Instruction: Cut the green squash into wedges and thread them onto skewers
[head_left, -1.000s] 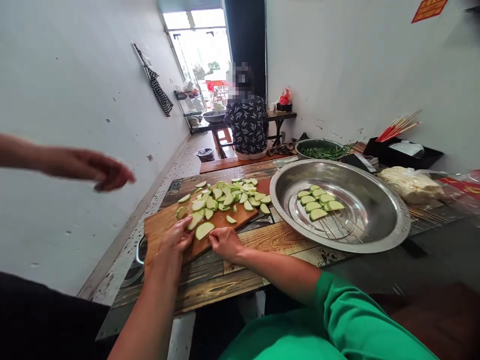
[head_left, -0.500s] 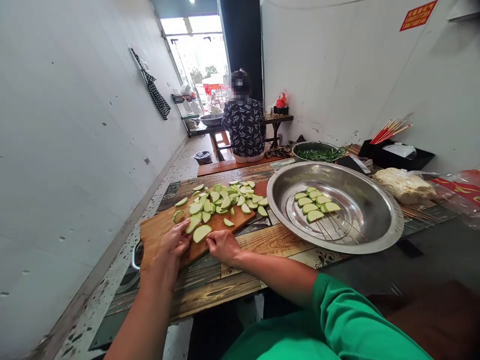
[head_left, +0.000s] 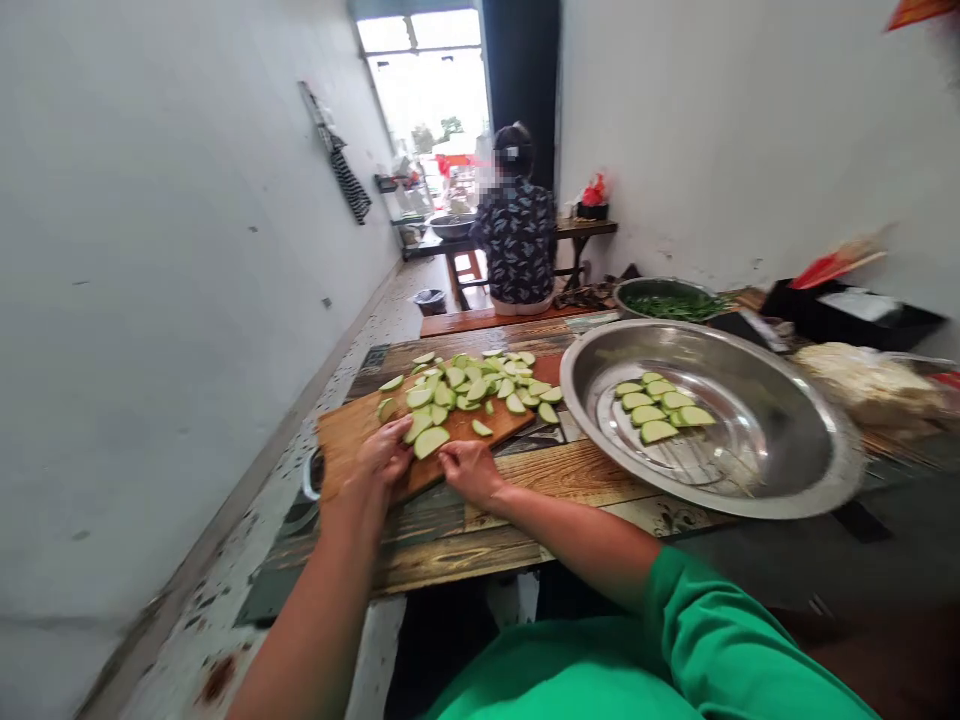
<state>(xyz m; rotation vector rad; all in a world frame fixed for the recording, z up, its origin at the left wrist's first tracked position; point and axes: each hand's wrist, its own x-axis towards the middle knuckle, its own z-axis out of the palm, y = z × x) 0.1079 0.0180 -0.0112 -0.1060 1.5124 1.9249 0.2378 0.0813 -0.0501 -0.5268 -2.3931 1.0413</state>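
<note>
My left hand (head_left: 388,452) is closed on pale green-edged zucchini slices (head_left: 431,442) above the front of a wooden cutting board (head_left: 345,450). My right hand (head_left: 471,472) pinches close to the right edge of the front slice; whatever is between its fingertips is too small to make out. Many cut half-round slices (head_left: 472,385) lie in a loose pile on the board and past its far edge. To the right, a wide steel basin (head_left: 817,450) holds rows of zucchini slices (head_left: 660,408) on thin skewers (head_left: 705,460), whose bare ends point towards me.
Behind the basin stands a bowl of chopped greens (head_left: 671,305). A black tray (head_left: 847,310) with red-ended sticks and a bagged pale food (head_left: 862,380) lie at the right. A person (head_left: 517,240) sits facing away on a bench (head_left: 450,325). The board has a metal handle (head_left: 309,475).
The view has swung left, so everything appears further right. Both hands keep nearly the same hold at the slices over the board, and the basin's contents look unchanged.
</note>
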